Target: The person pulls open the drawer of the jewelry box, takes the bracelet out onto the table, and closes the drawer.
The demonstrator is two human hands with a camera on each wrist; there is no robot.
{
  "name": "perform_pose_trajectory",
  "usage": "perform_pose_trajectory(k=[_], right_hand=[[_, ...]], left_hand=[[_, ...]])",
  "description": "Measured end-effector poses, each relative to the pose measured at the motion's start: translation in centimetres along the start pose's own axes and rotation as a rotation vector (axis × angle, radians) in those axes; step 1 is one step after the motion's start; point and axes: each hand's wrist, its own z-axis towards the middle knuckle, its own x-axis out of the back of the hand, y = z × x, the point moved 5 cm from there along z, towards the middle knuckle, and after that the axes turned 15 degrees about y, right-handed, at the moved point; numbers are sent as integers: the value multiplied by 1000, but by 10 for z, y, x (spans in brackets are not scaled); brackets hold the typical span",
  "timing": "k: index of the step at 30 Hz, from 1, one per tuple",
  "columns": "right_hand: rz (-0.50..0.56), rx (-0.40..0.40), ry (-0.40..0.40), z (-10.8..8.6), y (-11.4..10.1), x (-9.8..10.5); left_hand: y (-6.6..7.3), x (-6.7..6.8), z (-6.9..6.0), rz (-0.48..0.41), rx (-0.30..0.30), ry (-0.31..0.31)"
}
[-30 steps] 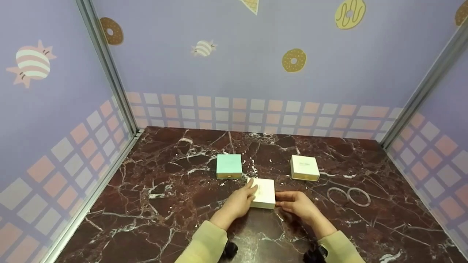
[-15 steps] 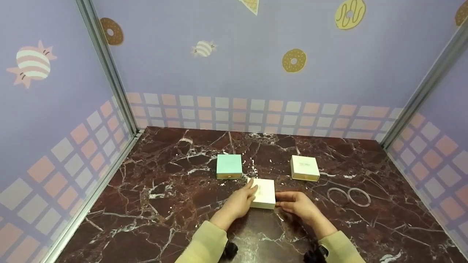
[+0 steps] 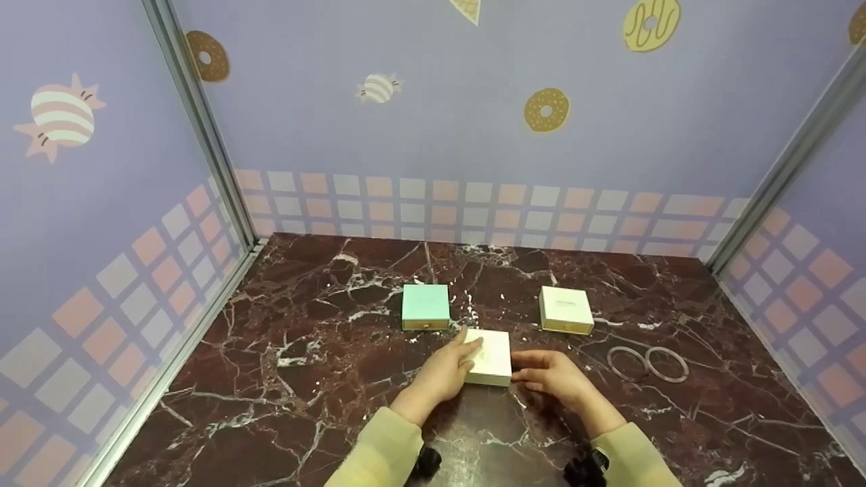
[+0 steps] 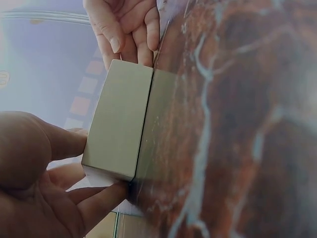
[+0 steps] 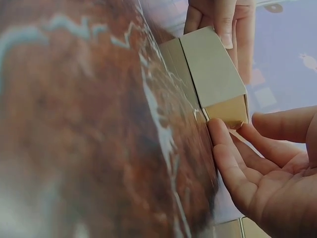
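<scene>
A small cream-white box (image 3: 490, 357) lies on the dark marbled table between both hands. My left hand (image 3: 441, 370) grips its left end, with fingers reaching over the top. In the left wrist view, the thumb and fingers hold the near end of the box (image 4: 119, 114). My right hand (image 3: 556, 377) is at the box's right end, its fingers loosely bent. In the right wrist view, fingertips touch the lower edge of a gold drawer front (image 5: 228, 110) with a small knob (image 5: 237, 125). The right thumb appears apart from the box; whether a finger touches the knob I cannot tell.
Behind the held box, a turquoise box (image 3: 425, 306) with a gold front stands to the left. Another cream box (image 3: 566, 310) stands back right. Two pale rings (image 3: 666, 364) lie side by side on the right. Patterned panels (image 3: 473, 135) enclose the table.
The head view shifts very slightly. My left fingers are spread a little more over the box top, and my right fingers shift slightly at its right end. The box stays in place.
</scene>
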Motion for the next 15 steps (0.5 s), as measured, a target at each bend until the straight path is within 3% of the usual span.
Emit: perform_pose_trajectory(k=[5,11,15], right_hand=[[-52,7,25,6,-3,3],[-159,28,171,19,-13,10],[-208,48,259,31,-17,11]], left_hand=[[-1,5,0,11,64,30],[1,18,-9,-81,203,183],[9,26,-19,-71,261,194]])
